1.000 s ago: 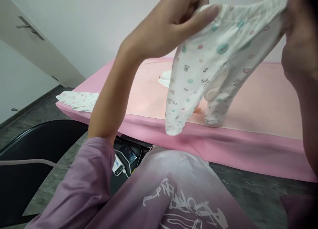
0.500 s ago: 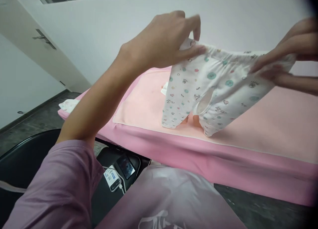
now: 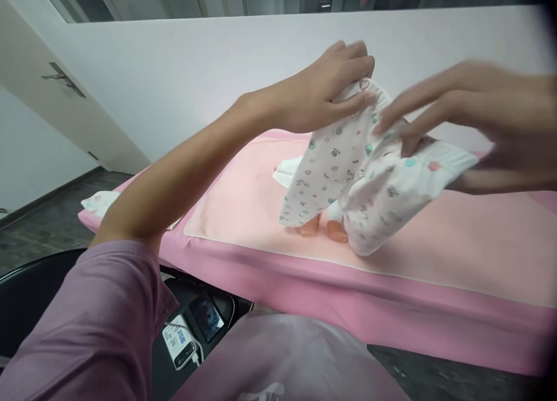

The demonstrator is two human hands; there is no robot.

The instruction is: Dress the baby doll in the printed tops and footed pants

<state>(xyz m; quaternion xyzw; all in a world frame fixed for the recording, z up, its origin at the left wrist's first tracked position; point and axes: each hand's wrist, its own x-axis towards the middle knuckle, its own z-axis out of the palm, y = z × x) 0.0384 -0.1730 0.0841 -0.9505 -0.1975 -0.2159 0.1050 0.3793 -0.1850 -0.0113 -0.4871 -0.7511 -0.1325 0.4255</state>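
Note:
My left hand (image 3: 331,87) pinches the elastic waistband of a pair of white baby pants (image 3: 326,157), printed with green dots and small drawings. My right hand (image 3: 470,111), smeared by motion, has its fingers on the other side of the waistband, and the fabric there folds over part of it. The two pant legs hang down at an angle above the bed. Behind and below them show the small feet (image 3: 336,231) of what looks like a doll; the pants hide most of its body.
A peach mat (image 3: 235,198) lies on a pink-covered bed (image 3: 270,273) against a white wall. Printed cloth (image 3: 99,202) rests at the bed's left end. Below, a black chair seat carries a phone-like screen (image 3: 206,317) and a white power bank (image 3: 180,342) with a cable.
My right hand has moved inward along the waistband, bunching and folding the right side of the pants. Both feet beneath now show more. The camera view has tilted up slightly.

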